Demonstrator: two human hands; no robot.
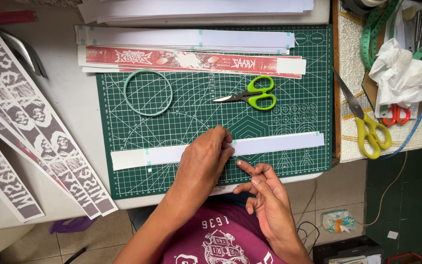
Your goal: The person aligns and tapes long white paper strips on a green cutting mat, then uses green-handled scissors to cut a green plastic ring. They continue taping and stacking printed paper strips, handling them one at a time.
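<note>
A long white paper strip (279,144) lies face down across the lower part of the green cutting mat (196,107), with small pieces of pale green tape on it. My left hand (203,164) presses down on the middle of the strip, fingers curled over its top edge. My right hand (264,188) hovers just below the strip at the mat's front edge, fingers loosely bent and holding nothing. Green-handled scissors (252,94) lie closed above the strip. A pale green tape ring (147,92) rests on the mat's upper left.
A red printed strip (191,59) and white strips (186,38) are stacked along the mat's top edge. Several grey printed strips (35,122) fan over the table at left. Yellow-handled scissors (367,122), crumpled white paper (406,73) and a green measuring tape (372,34) sit at right.
</note>
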